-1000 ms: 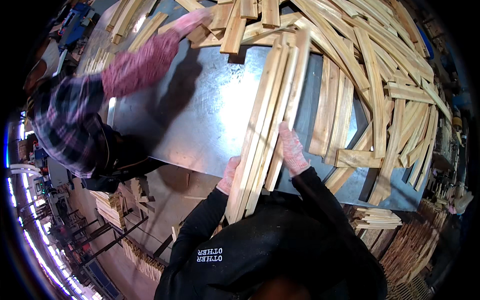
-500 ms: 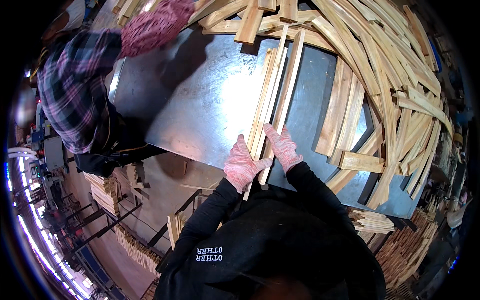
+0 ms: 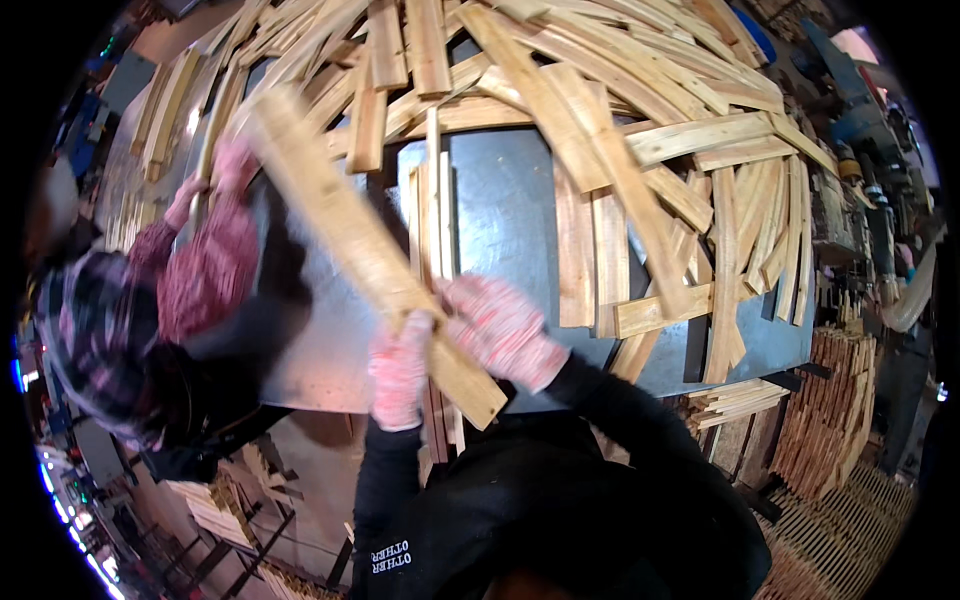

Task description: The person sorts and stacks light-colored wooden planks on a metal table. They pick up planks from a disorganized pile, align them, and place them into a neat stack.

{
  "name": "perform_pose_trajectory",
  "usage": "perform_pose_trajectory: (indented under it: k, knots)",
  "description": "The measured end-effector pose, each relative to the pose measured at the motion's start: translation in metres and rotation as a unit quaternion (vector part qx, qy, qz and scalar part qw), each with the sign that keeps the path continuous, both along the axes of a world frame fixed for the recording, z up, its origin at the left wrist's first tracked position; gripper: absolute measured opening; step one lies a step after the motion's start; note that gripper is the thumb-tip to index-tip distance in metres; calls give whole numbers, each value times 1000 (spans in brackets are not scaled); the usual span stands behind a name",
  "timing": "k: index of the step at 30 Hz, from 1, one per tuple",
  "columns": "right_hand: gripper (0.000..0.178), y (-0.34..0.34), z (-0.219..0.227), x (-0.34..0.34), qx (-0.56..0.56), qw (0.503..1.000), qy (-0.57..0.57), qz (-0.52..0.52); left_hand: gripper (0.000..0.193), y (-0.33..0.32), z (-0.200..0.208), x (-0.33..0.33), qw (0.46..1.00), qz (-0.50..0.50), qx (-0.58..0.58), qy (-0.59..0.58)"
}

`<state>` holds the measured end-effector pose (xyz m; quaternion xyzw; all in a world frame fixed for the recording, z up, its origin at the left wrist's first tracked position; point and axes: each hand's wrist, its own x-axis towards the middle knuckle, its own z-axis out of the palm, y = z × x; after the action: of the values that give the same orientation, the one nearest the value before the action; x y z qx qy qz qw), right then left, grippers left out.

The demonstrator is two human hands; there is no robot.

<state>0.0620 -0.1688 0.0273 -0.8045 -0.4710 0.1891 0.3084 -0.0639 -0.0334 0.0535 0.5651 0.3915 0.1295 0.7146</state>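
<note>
A broad wooden plank (image 3: 345,225) is held above the metal table, slanting from upper left to lower right, its far end blurred. My left hand (image 3: 400,372), in a pink-and-white knit glove, grips its near part from the left side. From the right, my right hand (image 3: 505,332), gloved alike, closes on the same plank; the plank and the glove hide some of its fingers. Beneath the plank, several narrow wooden strips (image 3: 445,215) lie lengthwise on the table, partly covered by it and by my hands.
The metal table (image 3: 500,200) carries a large loose heap of boards (image 3: 640,70) at the far side and right. A co-worker's arm (image 3: 210,270) in a plaid sleeve reaches over the table at left. Stacked wood (image 3: 830,410) stands at lower right.
My hands have left the narrow strips and now hold a broad plank tilted over them. The view has shifted. At left, the co-worker's hands now show on a strip.
</note>
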Motion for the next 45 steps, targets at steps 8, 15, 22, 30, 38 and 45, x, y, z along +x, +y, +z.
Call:
perform_pose_trajectory:
  k: [8, 15, 22, 30, 38, 45]
  knots:
    - [102, -66, -70, 144, -191, 917, -244, -251, 42, 125, -76, -140, 795, -160, 390, 435]
    - [90, -184, -71, 159, -187, 881, -126, -417, 72, 83, -84, -131, 682, -86, 588, 426]
    - [64, -165, -9, 88, 279, 711, 557, -326, 121, -42, -90, -54, 815, -256, 403, 329]
    - [68, 14, -101, -26, -176, 952, 98, -229, 124, -42, -96, -63, 840, -267, 439, 174]
    - [91, -10, -57, 205, -156, 886, -202, -387, 113, -58, -78, -42, 819, -246, 414, 312]
    - [98, -67, -22, 160, -111, 949, -66, -289, 109, -44, -63, -60, 813, -199, 490, 244]
